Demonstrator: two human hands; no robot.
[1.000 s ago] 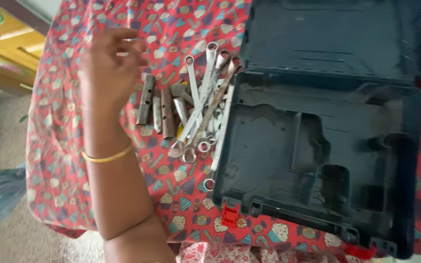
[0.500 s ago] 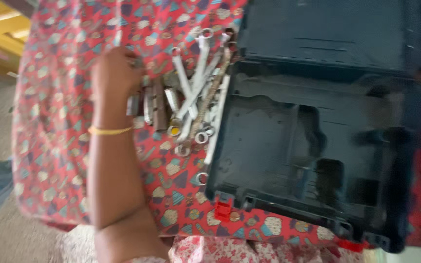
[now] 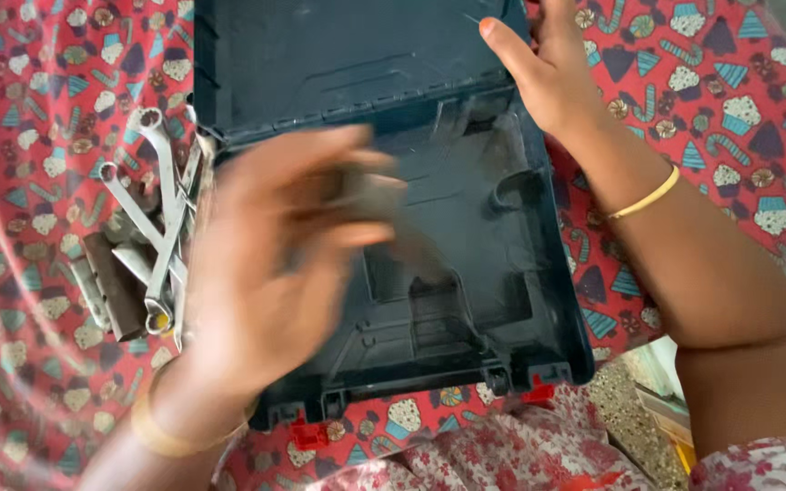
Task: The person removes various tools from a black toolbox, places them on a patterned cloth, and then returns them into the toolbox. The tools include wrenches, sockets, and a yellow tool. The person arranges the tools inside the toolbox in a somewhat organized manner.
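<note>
My left hand (image 3: 270,259) hovers, blurred by motion, over the open dark blue-green tool case (image 3: 493,291), its fingers pinching a grey metal tube spanner (image 3: 370,200). My right hand (image 3: 548,77) grips the right edge of the raised lid (image 3: 320,55), thumb on its inner face. Both wrists wear a thin gold bangle. The case's moulded tray holds nothing that I can see.
A pile of silver ring wrenches (image 3: 161,205) and rusty tube spanners (image 3: 115,286) lies left of the case on a red patterned cloth (image 3: 730,82). Red latches (image 3: 307,435) line the case's near edge. Floral fabric (image 3: 502,455) shows below.
My left hand took a tube spanner from the pile and carried it right, over the case. The view swung, so the case now fills the centre and my right hand is fully in view.
</note>
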